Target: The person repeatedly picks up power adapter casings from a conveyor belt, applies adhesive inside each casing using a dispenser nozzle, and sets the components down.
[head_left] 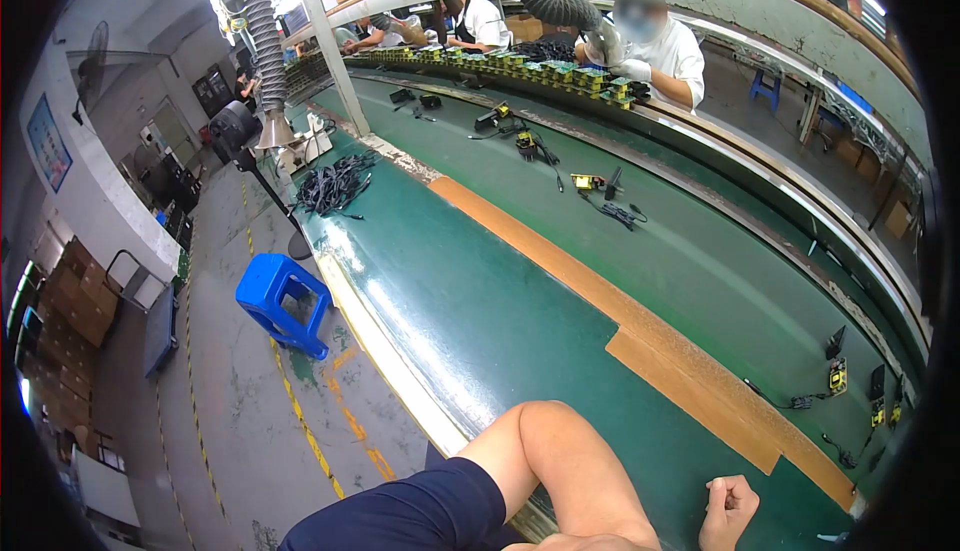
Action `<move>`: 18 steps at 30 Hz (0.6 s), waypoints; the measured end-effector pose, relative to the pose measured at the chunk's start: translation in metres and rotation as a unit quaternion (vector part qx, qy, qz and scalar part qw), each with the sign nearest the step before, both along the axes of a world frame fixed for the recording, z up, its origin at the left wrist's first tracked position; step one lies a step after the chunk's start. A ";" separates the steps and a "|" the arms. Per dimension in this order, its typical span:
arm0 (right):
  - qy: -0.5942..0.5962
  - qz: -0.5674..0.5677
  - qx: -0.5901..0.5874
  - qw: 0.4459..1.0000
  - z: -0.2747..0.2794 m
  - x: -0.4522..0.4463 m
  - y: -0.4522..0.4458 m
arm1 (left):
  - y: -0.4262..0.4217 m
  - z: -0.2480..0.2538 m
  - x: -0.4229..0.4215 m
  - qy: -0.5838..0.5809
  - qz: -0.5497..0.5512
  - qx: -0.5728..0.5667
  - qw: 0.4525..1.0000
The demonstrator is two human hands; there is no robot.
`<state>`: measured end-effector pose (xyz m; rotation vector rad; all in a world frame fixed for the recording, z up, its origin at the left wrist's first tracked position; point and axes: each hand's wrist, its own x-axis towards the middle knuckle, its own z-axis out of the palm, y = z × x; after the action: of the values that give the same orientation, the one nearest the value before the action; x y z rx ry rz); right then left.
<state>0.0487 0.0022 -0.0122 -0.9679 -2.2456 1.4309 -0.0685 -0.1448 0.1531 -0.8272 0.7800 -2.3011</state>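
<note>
Well, the right hand [728,513] is over the green bench top [520,336], fingers curled into a loose fist, with nothing visible in its grasp. The left arm [580,461] folds back toward the body; its hand is out of view, so I cannot tell how it is held. Beyond the right hand, across the brown strip [690,391], a yellow board [838,377] lies with its black lead, and more boards sit just to its right, seemingly with leads too, though the lens edge blurs them. Handling there calls for open, relaxed fingers, a light hold on the board's edges and slack in the lead, since a tug could strain its joint. Farther ahead of the hand are more boards with trailing leads; away to its left lies a tangled cord pile [335,186], best loosened rather than yanked.
</note>
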 end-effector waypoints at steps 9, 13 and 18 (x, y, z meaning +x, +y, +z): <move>-0.004 0.000 0.009 1.000 -0.005 0.002 0.002 | 0.002 -0.010 0.004 0.000 -0.007 0.008 1.000; -0.006 0.003 0.015 1.000 -0.002 0.001 0.001 | 0.001 -0.013 0.005 0.000 -0.010 0.012 1.000; -0.014 0.003 0.014 1.000 0.000 0.000 0.001 | 0.003 -0.018 0.007 0.000 -0.014 0.017 1.000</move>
<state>0.0491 0.0028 -0.0124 -0.9808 -2.2838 1.3934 -0.0619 -0.1423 0.1356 -0.8065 0.8327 -2.3062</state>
